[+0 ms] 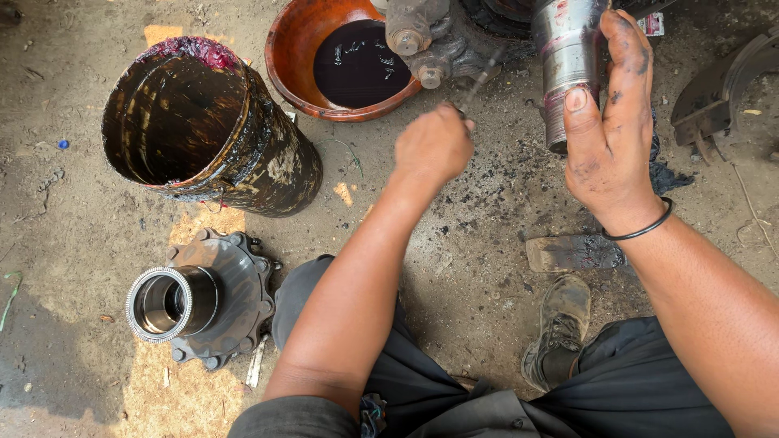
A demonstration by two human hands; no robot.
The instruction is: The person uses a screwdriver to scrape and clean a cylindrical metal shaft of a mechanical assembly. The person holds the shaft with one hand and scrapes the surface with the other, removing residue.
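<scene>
Far left on the dirt floor (73, 243): greasy drum (207, 130) tipped on its side, open mouth facing up-left, probably parked within arm's reach. Below it, wheel hub (207, 296) lying flange-down-ish, bore pointing left. Further along, brown bowl (345, 57) with dark oil, sitting upright so nothing spills. Middle: left hand (434, 146) closed in a fist around a thin dark rod (480, 77), looks like a brush or pick, tip angled up-right toward the spindle. Blurred, so can't tell much more. Right: steel spindle (568, 61), long axis roughly vertical in frame, threaded end pointing down toward the knees. Right hand (613, 138) pressed against its right side, fingers stretched flat and close together, thumb on the threads, seemingly steadying it. Boot (558, 328) below.
</scene>
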